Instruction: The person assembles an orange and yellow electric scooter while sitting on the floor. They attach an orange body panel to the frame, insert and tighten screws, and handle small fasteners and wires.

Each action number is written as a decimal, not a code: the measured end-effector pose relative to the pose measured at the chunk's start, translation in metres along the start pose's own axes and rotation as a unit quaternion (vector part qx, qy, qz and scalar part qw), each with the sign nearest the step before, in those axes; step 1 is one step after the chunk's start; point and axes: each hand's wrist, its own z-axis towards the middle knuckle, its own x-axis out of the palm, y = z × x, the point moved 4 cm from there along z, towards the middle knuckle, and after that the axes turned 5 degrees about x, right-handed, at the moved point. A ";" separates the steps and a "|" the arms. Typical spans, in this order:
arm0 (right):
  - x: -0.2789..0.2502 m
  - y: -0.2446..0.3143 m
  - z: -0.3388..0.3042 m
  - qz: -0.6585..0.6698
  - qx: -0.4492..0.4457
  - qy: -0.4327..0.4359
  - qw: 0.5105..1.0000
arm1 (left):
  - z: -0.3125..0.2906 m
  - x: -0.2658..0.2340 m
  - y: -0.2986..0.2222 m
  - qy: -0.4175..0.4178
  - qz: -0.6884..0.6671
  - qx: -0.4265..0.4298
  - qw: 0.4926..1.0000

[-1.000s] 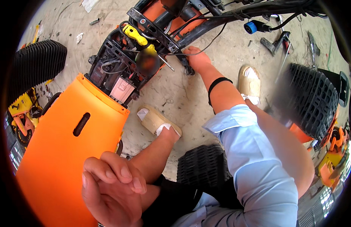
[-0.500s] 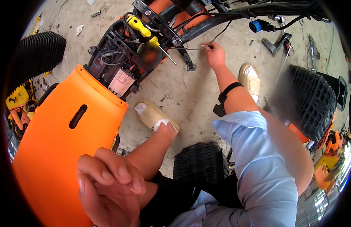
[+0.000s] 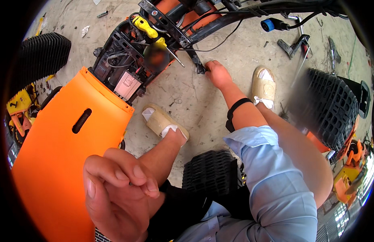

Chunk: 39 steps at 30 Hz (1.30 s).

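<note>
My right hand (image 3: 218,75) reaches forward over the floor, its fingers closed at the lower end of a black metal arm (image 3: 194,57) that sticks out of the vehicle frame (image 3: 154,13). What lies between those fingertips is mostly hidden. My left hand (image 3: 118,192) is near me, palm up, in front of an orange body panel (image 3: 62,157). Its fingers curl in toward the thumb; a tiny dark spot shows among them, too small to name. A yellow-handled screwdriver (image 3: 146,27) rests on the frame, its shaft pointing toward my right hand.
An open bay with wiring and a pale labelled box (image 3: 127,85) adjoins the orange panel. A cable with a blue-ringed connector (image 3: 268,26) hangs at the upper right. Black ribbed parts (image 3: 209,171) stand around me. Metal tools (image 3: 302,44) and small bits lie on the concrete floor.
My right hand has moved left and nearer to me, from beside the hanging thin cable to the black arm's end. My left hand keeps its curled pose, shifted slightly.
</note>
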 end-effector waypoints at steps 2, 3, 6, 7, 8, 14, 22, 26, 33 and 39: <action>-0.001 0.000 0.001 -0.007 -0.008 0.003 1.000 | 0.001 -0.001 0.000 -0.002 -0.002 -0.001 1.000; -0.001 -0.001 0.002 -0.013 -0.009 0.009 1.000 | 0.002 -0.002 0.000 -0.003 -0.004 -0.002 1.000; -0.001 -0.003 0.002 -0.013 -0.005 0.014 1.000 | 0.002 -0.003 0.000 0.001 0.001 -0.004 1.000; 0.000 -0.005 0.003 -0.013 0.003 0.017 1.000 | 0.002 -0.003 0.000 0.002 0.001 -0.004 1.000; 0.000 -0.005 0.003 -0.015 -0.002 0.015 1.000 | 0.002 -0.003 0.000 0.002 0.000 -0.005 1.000; 0.001 -0.006 0.003 -0.027 -0.012 0.010 1.000 | 0.001 -0.004 0.001 0.001 -0.004 -0.008 1.000; 0.001 -0.010 0.002 -0.025 -0.012 -0.007 1.000 | 0.001 -0.002 0.003 0.006 0.015 -0.005 1.000; 0.000 -0.011 0.001 -0.004 -0.015 -0.033 0.999 | 0.002 -0.001 0.004 0.004 0.022 -0.009 1.000; -0.001 -0.012 0.001 0.003 -0.003 -0.054 0.999 | 0.001 0.000 0.004 -0.006 0.026 -0.008 1.000; 0.000 -0.014 0.000 0.015 -0.003 -0.056 0.998 | 0.001 0.000 0.005 0.003 0.032 -0.006 0.999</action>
